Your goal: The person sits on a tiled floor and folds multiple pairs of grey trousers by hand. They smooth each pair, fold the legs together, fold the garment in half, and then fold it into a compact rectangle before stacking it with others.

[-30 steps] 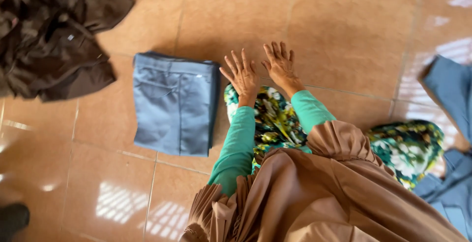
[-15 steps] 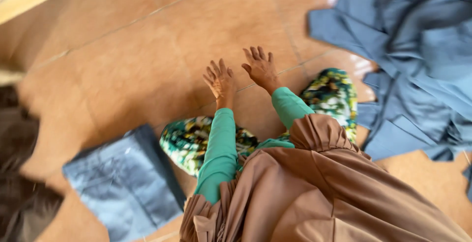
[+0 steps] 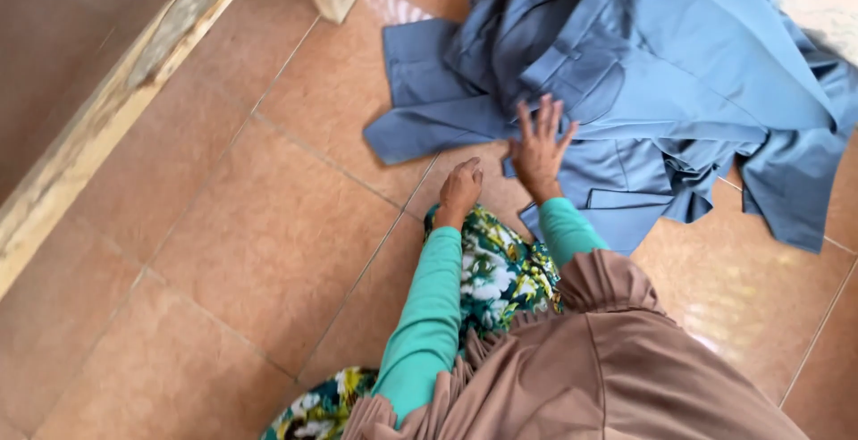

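head view: right hand (image 3: 539,150) is laid open, fingers spread, on the blue garment pile (image 3: 661,74); left hand (image 3: 460,188) is rested loosely curled, gripping nothing, on the tiled floor (image 3: 268,234).

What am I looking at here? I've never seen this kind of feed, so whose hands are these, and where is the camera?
There is one view, from a camera worn on a person's head, looking down at the floor. The two arms in green sleeves are that person's own. The right hand, fingers spread, lies on a heap of blue clothing. The left hand, fingers curled, rests beside it on the tiled floor and holds nothing. A wooden beam runs along the left.
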